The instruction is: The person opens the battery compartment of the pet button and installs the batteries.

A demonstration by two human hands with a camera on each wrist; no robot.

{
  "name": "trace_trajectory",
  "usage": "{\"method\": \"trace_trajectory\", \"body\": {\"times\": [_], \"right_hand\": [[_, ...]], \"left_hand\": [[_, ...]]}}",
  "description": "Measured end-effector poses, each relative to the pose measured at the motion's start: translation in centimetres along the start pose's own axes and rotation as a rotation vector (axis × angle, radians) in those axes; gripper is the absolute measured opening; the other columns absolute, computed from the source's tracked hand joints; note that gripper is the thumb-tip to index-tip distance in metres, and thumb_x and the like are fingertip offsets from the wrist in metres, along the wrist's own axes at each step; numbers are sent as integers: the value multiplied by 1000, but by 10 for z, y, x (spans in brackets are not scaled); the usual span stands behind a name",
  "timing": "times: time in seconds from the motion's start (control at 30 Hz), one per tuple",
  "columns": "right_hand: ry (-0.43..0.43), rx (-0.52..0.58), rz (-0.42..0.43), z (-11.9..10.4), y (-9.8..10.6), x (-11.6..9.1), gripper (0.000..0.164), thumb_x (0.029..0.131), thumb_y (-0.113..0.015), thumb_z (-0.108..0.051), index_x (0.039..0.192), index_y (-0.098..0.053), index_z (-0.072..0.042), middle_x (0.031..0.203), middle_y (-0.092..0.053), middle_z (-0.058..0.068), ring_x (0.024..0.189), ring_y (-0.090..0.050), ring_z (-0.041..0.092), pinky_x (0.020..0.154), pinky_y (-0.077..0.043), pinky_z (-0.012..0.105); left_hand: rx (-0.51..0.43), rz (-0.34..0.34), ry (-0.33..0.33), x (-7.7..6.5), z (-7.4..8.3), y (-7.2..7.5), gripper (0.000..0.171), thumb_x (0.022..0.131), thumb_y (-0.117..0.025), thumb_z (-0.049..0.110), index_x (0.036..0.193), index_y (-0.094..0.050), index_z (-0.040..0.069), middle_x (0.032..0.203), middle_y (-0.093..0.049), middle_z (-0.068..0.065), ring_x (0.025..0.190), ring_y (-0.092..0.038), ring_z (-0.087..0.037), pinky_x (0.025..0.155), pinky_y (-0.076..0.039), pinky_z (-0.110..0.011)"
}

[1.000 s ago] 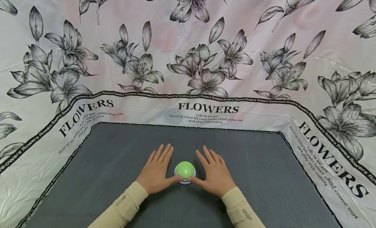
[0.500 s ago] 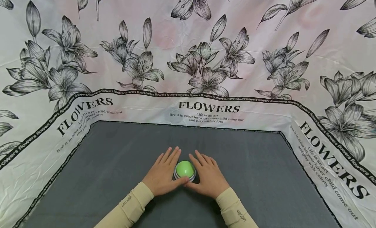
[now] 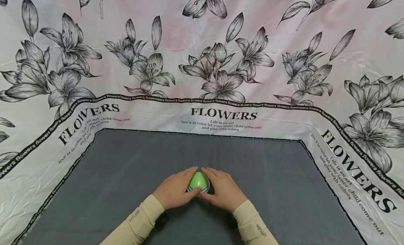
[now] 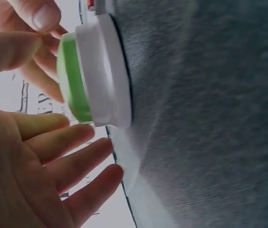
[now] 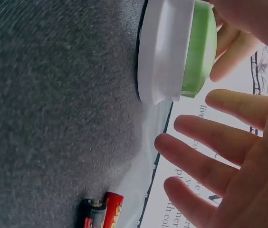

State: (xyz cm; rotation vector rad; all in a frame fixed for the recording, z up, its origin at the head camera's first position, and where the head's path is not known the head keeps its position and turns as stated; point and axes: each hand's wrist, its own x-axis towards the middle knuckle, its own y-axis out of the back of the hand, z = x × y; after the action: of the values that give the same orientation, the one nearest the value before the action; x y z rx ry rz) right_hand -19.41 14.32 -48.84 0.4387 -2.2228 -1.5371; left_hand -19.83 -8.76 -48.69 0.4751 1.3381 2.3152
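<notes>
You have the green-topped white button (image 3: 199,180) on the gray cloth (image 3: 268,167) between your left hand (image 3: 172,190) and right hand (image 3: 226,190), the fingers (image 4: 79,161) of both loosely bent around it and released.

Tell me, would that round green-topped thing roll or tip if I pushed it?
The green-topped thing would probably slide, not roll or tip: it sits flat on its wide white base. Its crisp edges suggest stiffness. The shiny green dome may be slippery.
</notes>
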Motion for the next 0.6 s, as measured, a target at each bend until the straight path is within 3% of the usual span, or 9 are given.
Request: {"method": "trace_trajectory", "body": {"times": [0.23, 0.6], "right_hand": [[-1, 43, -25, -2, -1, 2, 75, 94, -84, -46, 156, -58, -14, 150, -66, 9, 133, -67, 32, 108, -55, 54], [-11, 64, -56, -2, -2, 2, 71, 96, -85, -33, 157, -57, -11, 148, -67, 9, 133, -67, 28, 106, -57, 48]], "left_hand": [[27, -39, -37, 1, 1, 4, 73, 105, -70, 41, 164, -45, 6, 161, -57, -13, 130, -69, -26, 101, -59, -46], [1, -56, -59, 4, -6, 0, 80, 95, -86, 29, 162, -48, 9, 159, -57, -12, 135, -65, -27, 108, -56, -46]]}}
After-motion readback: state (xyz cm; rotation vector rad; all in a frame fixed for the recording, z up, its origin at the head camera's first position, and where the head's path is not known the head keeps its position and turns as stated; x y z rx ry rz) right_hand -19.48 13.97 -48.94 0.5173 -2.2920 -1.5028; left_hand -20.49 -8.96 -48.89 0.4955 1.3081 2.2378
